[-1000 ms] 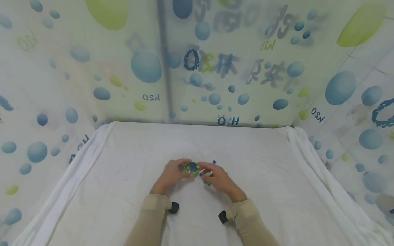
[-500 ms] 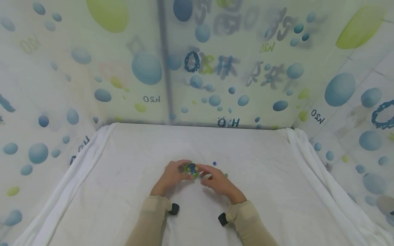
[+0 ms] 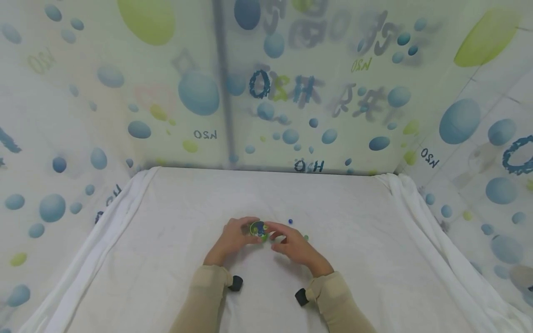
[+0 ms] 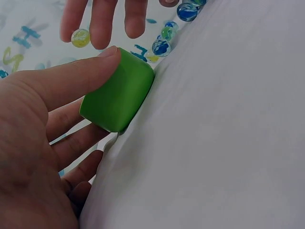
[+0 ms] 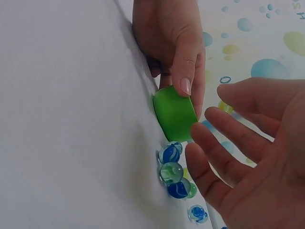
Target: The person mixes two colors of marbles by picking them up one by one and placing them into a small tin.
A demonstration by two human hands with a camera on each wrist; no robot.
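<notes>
My left hand (image 3: 234,237) holds a small green cup (image 4: 121,93) standing on the white cloth, thumb on the near side and fingers round the far side. Blue marbles show inside it in the head view. At the cup's mouth, my right hand (image 3: 293,241) pinches a yellow marble (image 4: 80,38) between thumb and index finger, the other fingers loosely bent. Beside the cup, under the right fingers, lie several glass marbles in a cluster, among them a clear green one (image 5: 171,172) and a dark blue one (image 5: 178,189); the head view mostly hides them.
A single blue marble (image 3: 290,221) lies past the right hand, and a green marble (image 3: 306,237) to its right. White cloth (image 3: 354,231) covers the table. Printed curtains (image 3: 266,129) rise at the back and both sides.
My right hand has shifted slightly, so marbles seen below its fingers a second ago are now covered. A green marble now shows on its right. The left hand keeps its grip on the cup.
</notes>
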